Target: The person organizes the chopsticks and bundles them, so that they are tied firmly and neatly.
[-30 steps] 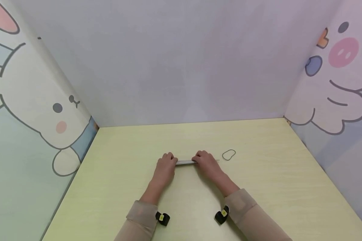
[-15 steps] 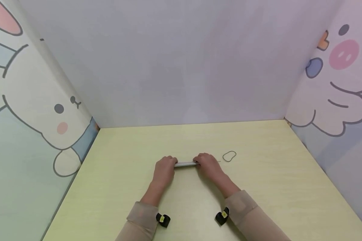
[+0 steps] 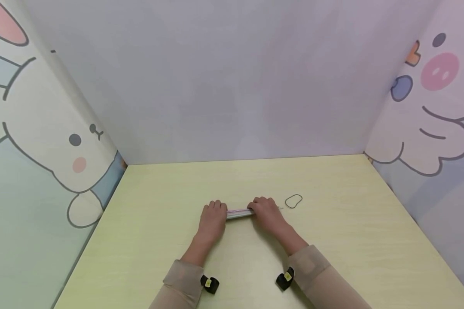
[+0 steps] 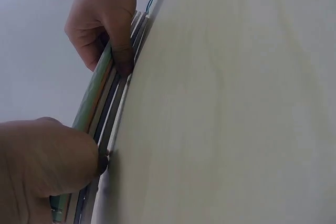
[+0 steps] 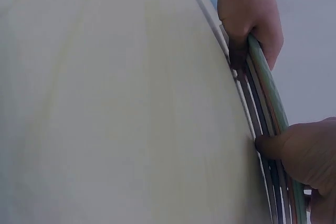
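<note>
A bundle of long, thin, flat-looking strips [image 3: 238, 213] lies across the table between both hands. Its edges show green, orange, dark and pale layers in the wrist views. The left hand [image 3: 212, 221] grips one end; its thumb [image 4: 86, 156] presses along the near side in the left wrist view. Further right, the right hand [image 3: 268, 214] holds the other end, its thumb [image 5: 270, 146] against the layers in the right wrist view. A thin blue loop [image 4: 151, 2] pokes out past the right hand's end. Much of the bundle is hidden under the fingers.
A dark thin elastic-looking loop [image 3: 294, 201] lies on the pale wooden table [image 3: 170, 184], just right of the right hand. Behind stands a plain grey wall [image 3: 232, 86], with cartoon-printed panels [image 3: 421, 107] at both sides. Black wrist cameras [image 3: 209, 284] sit on the sleeves.
The strips have rolled so that more of their striped layers, with a pinkish line, show between the hands. Both hands keep their hold and have shifted only slightly; the loop stays put.
</note>
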Tool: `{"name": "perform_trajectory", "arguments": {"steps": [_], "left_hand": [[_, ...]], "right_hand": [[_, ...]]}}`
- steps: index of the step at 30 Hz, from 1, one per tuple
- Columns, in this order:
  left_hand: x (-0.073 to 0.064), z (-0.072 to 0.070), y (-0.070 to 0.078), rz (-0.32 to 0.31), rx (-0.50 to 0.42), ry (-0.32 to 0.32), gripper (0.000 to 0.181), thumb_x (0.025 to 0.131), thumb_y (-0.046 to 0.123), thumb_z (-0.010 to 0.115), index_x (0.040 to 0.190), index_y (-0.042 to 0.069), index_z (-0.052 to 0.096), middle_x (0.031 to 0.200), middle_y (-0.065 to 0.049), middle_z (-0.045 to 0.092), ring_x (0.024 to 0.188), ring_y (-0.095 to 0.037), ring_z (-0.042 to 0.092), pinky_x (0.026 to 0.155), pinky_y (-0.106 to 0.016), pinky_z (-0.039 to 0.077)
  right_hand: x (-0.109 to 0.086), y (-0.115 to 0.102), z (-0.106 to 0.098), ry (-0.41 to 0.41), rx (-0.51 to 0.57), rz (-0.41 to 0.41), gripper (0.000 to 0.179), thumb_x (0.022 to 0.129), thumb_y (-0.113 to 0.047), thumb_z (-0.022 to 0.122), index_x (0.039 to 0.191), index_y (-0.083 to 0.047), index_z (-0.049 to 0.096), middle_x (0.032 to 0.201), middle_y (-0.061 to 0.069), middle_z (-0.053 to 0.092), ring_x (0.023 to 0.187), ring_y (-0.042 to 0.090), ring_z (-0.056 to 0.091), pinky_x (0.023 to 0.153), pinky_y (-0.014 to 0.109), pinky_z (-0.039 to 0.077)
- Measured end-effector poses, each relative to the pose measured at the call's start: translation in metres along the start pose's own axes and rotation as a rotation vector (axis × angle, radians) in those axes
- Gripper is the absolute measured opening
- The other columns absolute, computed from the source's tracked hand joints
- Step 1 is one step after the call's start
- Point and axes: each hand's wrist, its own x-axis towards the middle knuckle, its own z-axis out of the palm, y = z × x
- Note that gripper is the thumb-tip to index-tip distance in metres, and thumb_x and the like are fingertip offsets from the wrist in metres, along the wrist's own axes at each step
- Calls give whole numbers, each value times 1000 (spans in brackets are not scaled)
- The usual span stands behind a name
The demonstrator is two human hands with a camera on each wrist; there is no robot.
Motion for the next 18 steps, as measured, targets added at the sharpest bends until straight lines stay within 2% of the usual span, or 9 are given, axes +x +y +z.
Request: {"name": "perform_trajectory", "arguments": {"steps": [5,11,14,18], "left_hand": [[0,-2,-3,-2,46,9,16,87,0,70,83,5,55,82,-8,45,75,-23,40,68,-35,35],[3,-3,-9,-48,48,-7,17,91,4,69,94,8,53,79,-6,53,68,-22,46,70,-37,34],[5,-5,-13,-62,43,44,22,87,7,74,98,10,56,75,-5,59,62,-21,50,65,-35,33],[7,-8,-19,-69,22,166,31,76,9,84,96,12,61,69,-4,65,54,-20,51,58,-33,31]], "right_hand": [[-1,0,-1,-11,0,28,19,77,-4,81,93,-11,74,91,2,60,83,23,55,76,42,42],[-2,1,-3,3,-95,91,21,77,-17,82,93,-13,69,84,2,66,79,26,59,82,49,43],[-1,4,-6,34,-114,167,25,77,-25,86,91,-14,69,80,2,68,77,27,61,85,52,42],[-1,11,-14,53,-18,349,44,67,-47,91,90,-16,71,76,-1,68,72,24,61,80,49,42]]}}
